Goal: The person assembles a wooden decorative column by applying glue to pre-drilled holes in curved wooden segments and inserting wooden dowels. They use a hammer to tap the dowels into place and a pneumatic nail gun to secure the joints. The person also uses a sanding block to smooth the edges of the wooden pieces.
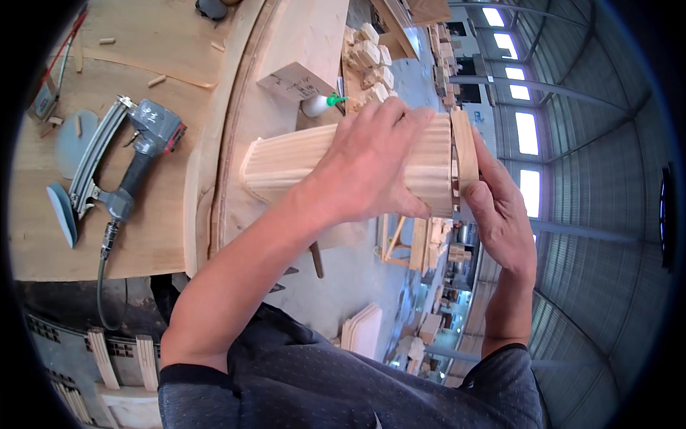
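A pale wooden post (286,161) with fluted sides lies across the middle, one end on the workbench. My left hand (375,161) is closed over it, thumb on the near side and fingers across the top. At the post's right end my right hand (504,214) grips a flat wooden end piece (465,151), with its thumb on the near edge and its fingers behind. A narrow gap runs between the end piece and the post, with small bits of wood showing in it. Some right fingertips are hidden behind the end piece.
On the workbench (43,243) at left lie a grey nail gun (150,132) with a hose, round sanding discs (80,154) and several loose dowels (157,81). Beyond the post are a squared timber (304,53), a white bottle with a green nozzle (314,107) and piled wood blocks (368,53).
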Action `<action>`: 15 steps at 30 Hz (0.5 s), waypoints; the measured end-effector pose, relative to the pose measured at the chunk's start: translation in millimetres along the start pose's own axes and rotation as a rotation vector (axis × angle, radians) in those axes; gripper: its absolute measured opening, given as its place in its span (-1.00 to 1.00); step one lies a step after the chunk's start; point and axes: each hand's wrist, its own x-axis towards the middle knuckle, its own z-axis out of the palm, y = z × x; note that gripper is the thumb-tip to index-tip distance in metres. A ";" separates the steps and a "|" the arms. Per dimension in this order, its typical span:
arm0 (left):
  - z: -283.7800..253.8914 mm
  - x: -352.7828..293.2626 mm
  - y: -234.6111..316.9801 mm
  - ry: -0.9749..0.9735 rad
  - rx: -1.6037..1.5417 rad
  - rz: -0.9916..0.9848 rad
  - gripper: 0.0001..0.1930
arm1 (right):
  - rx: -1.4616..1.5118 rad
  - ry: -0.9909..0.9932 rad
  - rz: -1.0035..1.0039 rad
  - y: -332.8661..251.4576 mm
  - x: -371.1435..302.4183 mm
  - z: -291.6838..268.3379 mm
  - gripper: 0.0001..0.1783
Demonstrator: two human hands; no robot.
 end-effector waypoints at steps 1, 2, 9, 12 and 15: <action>-0.1 -0.7 0.2 0.000 -0.009 -0.011 0.16 | -0.004 -0.002 -0.014 -0.3 -0.4 1.0 -0.20; -1.0 -0.4 0.6 0.000 -0.015 -0.017 0.16 | -0.009 0.001 -0.029 -0.5 -1.4 1.8 -0.21; -1.5 -0.2 -0.2 0.011 -0.019 -0.028 0.14 | -0.045 -0.032 -0.024 1.2 -4.2 -3.9 -0.23; -0.7 0.5 0.3 0.000 -0.047 -0.035 0.13 | -0.052 0.012 -0.079 -3.0 -6.7 5.2 -0.23; -1.2 0.7 -0.1 0.011 -0.059 -0.021 0.13 | -0.011 0.004 -0.083 -3.0 -7.3 6.3 -0.23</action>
